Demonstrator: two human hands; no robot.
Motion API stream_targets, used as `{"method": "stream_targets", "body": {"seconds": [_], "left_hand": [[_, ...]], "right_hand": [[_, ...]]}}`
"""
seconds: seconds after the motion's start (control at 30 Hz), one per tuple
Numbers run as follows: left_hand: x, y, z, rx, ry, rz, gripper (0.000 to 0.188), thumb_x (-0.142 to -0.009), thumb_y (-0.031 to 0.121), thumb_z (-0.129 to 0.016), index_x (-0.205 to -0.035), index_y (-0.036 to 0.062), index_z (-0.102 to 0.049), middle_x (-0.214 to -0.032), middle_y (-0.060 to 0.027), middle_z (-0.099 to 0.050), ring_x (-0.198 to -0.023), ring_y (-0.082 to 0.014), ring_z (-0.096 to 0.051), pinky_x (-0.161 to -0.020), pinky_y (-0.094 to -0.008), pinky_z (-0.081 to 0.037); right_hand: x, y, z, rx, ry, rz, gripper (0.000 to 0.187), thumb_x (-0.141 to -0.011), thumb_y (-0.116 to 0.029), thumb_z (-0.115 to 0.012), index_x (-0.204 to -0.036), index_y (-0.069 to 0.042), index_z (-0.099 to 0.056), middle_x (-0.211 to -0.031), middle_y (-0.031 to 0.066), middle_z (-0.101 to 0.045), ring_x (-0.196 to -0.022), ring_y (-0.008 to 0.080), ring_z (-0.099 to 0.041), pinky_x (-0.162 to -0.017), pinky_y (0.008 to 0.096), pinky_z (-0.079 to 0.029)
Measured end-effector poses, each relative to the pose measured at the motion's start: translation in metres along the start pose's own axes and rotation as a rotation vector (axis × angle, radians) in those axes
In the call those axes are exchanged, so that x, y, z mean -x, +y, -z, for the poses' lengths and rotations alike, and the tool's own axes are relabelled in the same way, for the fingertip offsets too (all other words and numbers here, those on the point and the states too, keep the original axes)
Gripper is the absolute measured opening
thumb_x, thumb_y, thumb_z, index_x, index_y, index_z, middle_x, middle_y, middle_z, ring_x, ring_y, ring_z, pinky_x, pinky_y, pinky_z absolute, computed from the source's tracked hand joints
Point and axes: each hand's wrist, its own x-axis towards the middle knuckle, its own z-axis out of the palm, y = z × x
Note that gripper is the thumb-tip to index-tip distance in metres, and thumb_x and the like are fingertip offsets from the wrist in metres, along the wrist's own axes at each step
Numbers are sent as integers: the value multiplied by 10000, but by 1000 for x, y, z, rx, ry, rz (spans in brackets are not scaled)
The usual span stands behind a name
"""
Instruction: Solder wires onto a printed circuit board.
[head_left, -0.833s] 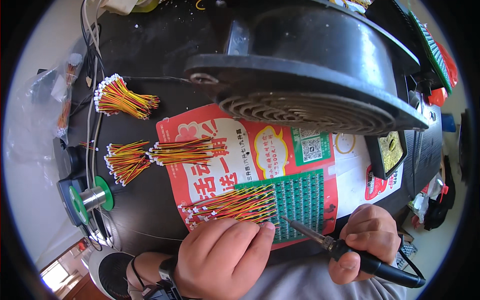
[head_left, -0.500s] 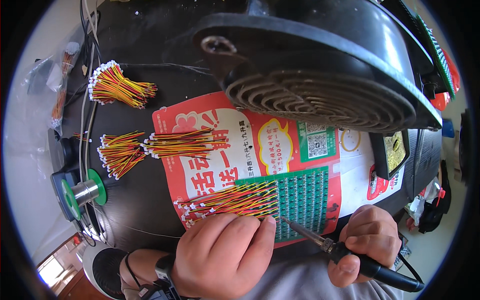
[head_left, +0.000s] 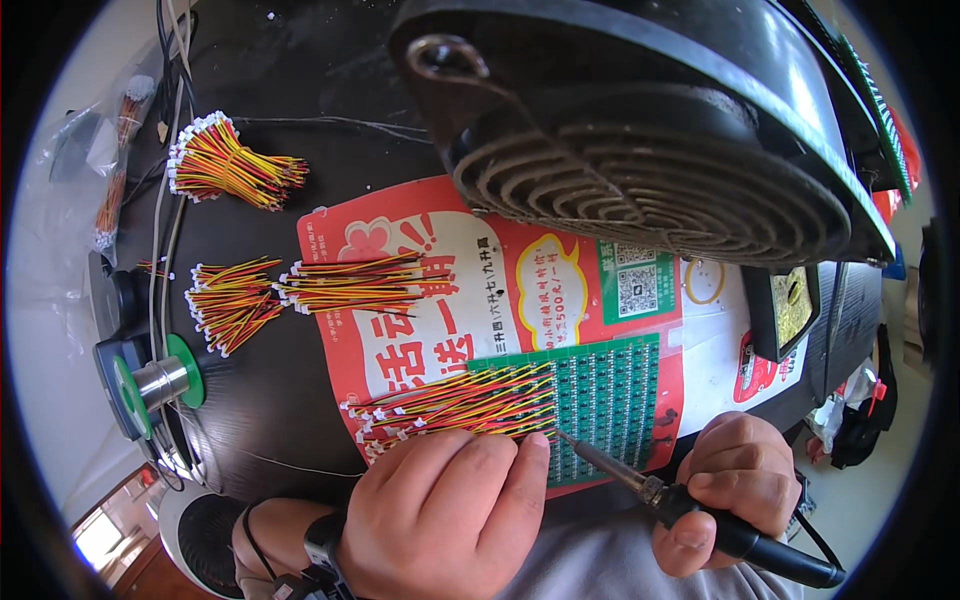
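Observation:
A green circuit board panel [head_left: 612,410] lies in front of me, with rows of small parts on it. Red, yellow and black wires [head_left: 470,398] with white connectors stretch from its left part. My left hand [head_left: 440,515] is closed over the panel's lower left, index fingertip by the lowest wire ends. Whatever it pinches is hidden behind the fingers. In my right hand [head_left: 738,485] is a soldering iron [head_left: 745,540], gripped by its black handle. Its tip points left and reaches the board just beside my left fingertip; whether it touches a joint is too small to tell.
A large black fan [head_left: 640,190] overhangs the back right. A yellow sponge in a holder [head_left: 793,310] stands right. Wire bundles [head_left: 235,165] lie left, near a solder spool [head_left: 160,382] and cables. Under the board is a red printed sheet [head_left: 330,235].
The whole view has shifted slightly, so the fan appears lower and the wire bundles further left. Both hands and the iron keep nearly the same place at the board.

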Motion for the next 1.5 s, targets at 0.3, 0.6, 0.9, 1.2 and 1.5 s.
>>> {"method": "stream_targets", "body": {"seconds": [0.3,0.6,0.9,1.2,1.5], "left_hand": [[0,1,0,-12,-13,2,247,-721,15,-717,-949,-76,-689,-787,-107,-613,-626,-203,-608,-515,-294,-498],[10,7,-8,4,96,83,226,-698,-23,-718,-917,-72,-690,-781,-104,-617,-606,-203,-601,-515,-303,-499],[4,7,-9,46,113,95,195,-677,-59,-707,-871,-68,-687,-750,-96,-604,-576,-206,-585,-508,-313,-493],[3,3,-6,43,82,26,193,-684,-49,-700,-876,-72,-684,-744,-96,-593,-578,-202,-582,-515,-315,-494],[9,1,-18,-9,207,81,159,-717,12,-701,-868,-30,-681,-789,-93,-593,-694,-231,-615,-591,-315,-537]], "right_hand": [[0,1,-1,-19,43,17,310,-860,-340,-655,-817,-67,-517,-546,6,-439,-423,107,-468,-371,230,-351],[1,-2,0,-17,46,-38,294,-883,-333,-634,-819,-73,-515,-559,8,-447,-445,102,-471,-388,218,-354],[0,-1,2,-16,10,-18,293,-850,-319,-659,-809,-63,-523,-562,10,-457,-445,107,-483,-385,216,-371],[0,0,0,-35,2,7,290,-835,-313,-662,-806,-56,-530,-560,11,-453,-438,112,-491,-377,223,-380],[-1,-2,1,-21,-20,-15,303,-841,-324,-658,-778,-59,-526,-558,10,-451,-444,113,-504,-381,221,-390]]}}
